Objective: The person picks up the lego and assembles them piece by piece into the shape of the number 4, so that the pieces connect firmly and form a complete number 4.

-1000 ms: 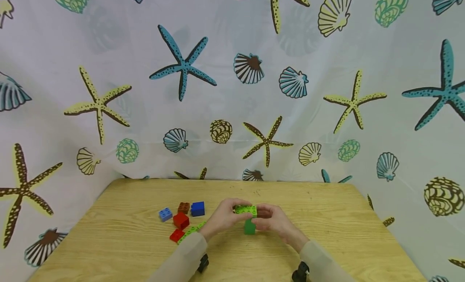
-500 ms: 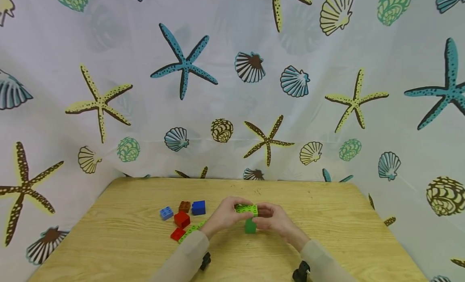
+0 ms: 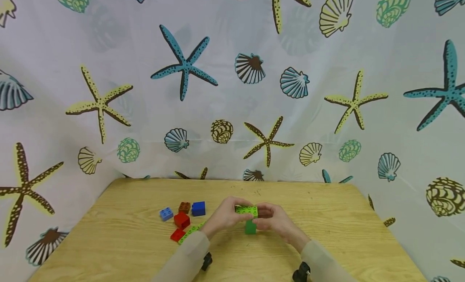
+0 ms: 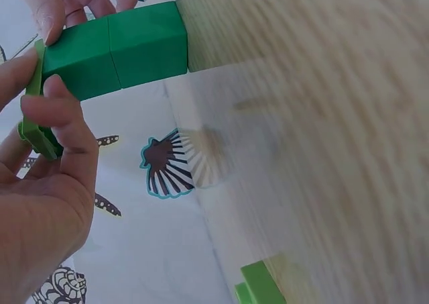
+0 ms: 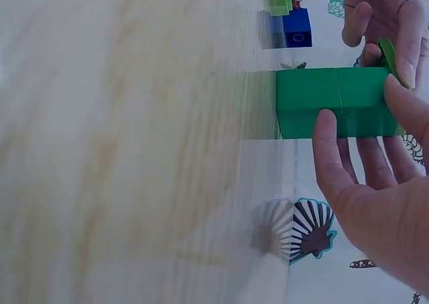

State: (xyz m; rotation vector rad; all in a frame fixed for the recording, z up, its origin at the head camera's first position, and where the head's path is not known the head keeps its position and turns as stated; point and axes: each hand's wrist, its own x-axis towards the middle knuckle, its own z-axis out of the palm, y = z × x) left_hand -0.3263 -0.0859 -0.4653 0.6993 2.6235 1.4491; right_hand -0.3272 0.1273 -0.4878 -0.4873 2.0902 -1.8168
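Two dark green toy building blocks are stacked into a small upright tower on the table, with a lime green studded plate across its top. The plate extends leftward past the tower. My left hand pinches that overhanging side between thumb and fingers; something darker green beneath it is mostly hidden by the fingers in the left wrist view. From the right, my right hand holds the tower near its top. Its thumb and fingers lie against the green blocks in the right wrist view.
Left of my left forearm lie a long lime green plate, a red flat piece, a red block, a brown brick, a dark blue block and a light blue brick. A patterned curtain surrounds the wooden table.
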